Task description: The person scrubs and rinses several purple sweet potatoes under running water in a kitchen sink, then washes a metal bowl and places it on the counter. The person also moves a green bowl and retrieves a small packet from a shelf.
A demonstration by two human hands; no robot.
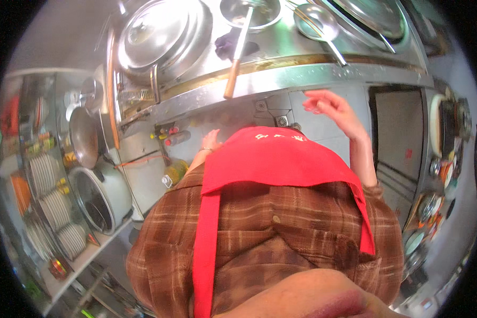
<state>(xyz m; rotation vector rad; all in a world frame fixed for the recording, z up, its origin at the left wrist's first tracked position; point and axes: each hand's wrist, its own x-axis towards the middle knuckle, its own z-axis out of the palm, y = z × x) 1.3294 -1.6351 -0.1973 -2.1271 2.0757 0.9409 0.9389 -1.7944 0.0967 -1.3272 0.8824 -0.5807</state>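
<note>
My right hand (331, 106) is raised in front of the steel counter's edge, its fingers loosely bent and apart, holding nothing. Lower on the left, beside the red apron (281, 159), my left hand (211, 141) has its fingers stretched out and looks empty, though it is small and slightly blurred. Ahead of both hands, a long wooden-handled utensil (233, 74) leans out over the counter edge from a steel bowl (273, 18). To its right lies a round metal ladle (315, 24) with thin sticks across it. Neither hand touches these.
A large lidded steel pot (159, 40) and a dark purple cloth (226, 46) occupy the steel counter (286, 74). Another big lid (373, 16) is at the far right. Bottles (175, 172) stand low on the left, near a white-sided pot (114, 193) and shelved plates (53, 212).
</note>
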